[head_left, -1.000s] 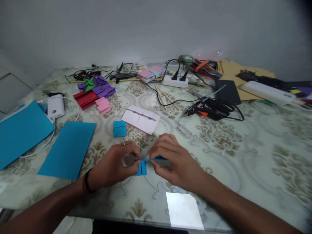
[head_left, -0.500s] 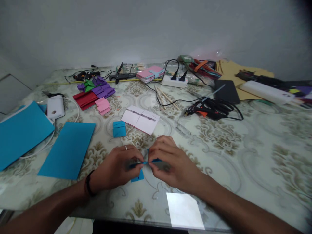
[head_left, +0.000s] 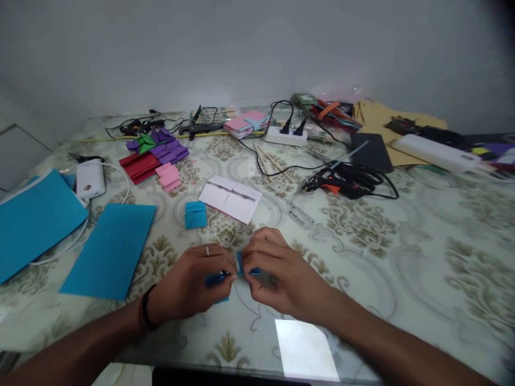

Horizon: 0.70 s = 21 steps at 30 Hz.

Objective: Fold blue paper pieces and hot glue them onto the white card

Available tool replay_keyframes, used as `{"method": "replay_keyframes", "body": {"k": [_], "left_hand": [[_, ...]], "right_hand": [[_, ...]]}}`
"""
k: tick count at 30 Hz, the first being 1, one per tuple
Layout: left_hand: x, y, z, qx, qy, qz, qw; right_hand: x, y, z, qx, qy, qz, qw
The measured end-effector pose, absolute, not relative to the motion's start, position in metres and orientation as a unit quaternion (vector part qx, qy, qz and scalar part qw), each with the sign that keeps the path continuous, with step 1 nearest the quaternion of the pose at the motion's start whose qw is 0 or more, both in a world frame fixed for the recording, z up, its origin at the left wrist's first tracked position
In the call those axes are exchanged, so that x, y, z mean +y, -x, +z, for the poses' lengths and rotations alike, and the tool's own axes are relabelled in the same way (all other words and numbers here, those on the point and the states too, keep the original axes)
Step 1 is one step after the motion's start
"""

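Observation:
My left hand (head_left: 207,279) and my right hand (head_left: 277,268) meet low in the middle of the view, both closed in a pinch on a small piece of blue paper (head_left: 253,271). Its folds are mostly covered by my fingers. A bit of blue paper (head_left: 223,299) peeks out under my left hand; whether it belongs to the same piece I cannot tell. Beyond my left hand lies a small folded blue square (head_left: 195,215). To its right rests a folded white paper (head_left: 230,199) with creases and slits.
Large blue sheets (head_left: 108,249) lie at left beside a white power bank (head_left: 90,178). Purple, red and pink folded papers (head_left: 139,167) sit behind. A glue gun (head_left: 341,179) with its cable lies at right, near a white power strip (head_left: 286,136) and a dark flat pad (head_left: 370,151).
My left hand has shifted slightly and now covers more of the blue paper under it. The pinched blue paper has turned a little between my fingers. The view has moved slightly.

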<state>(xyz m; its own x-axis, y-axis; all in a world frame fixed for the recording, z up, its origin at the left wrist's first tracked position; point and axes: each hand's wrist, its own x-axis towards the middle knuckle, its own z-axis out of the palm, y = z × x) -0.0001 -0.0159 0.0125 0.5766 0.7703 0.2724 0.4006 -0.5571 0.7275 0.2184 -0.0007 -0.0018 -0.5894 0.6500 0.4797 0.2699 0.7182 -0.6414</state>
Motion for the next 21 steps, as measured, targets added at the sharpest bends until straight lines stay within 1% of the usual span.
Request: {"method": "replay_keyframes", "body": {"k": [10,21], "left_hand": [[-0.0125,0.0064,0.0129,0.387,-0.812,0.284,0.332],[-0.0166,0.0027,0.0074,0.372,-0.828,0.271,0.320]], "right_hand": [[0.0067,-0.2253,0.0055,-0.847,0.274,0.248,0.383],[-0.0013,-0.2182,-0.0030,-0.839,0.276,0.299,0.362]]}}
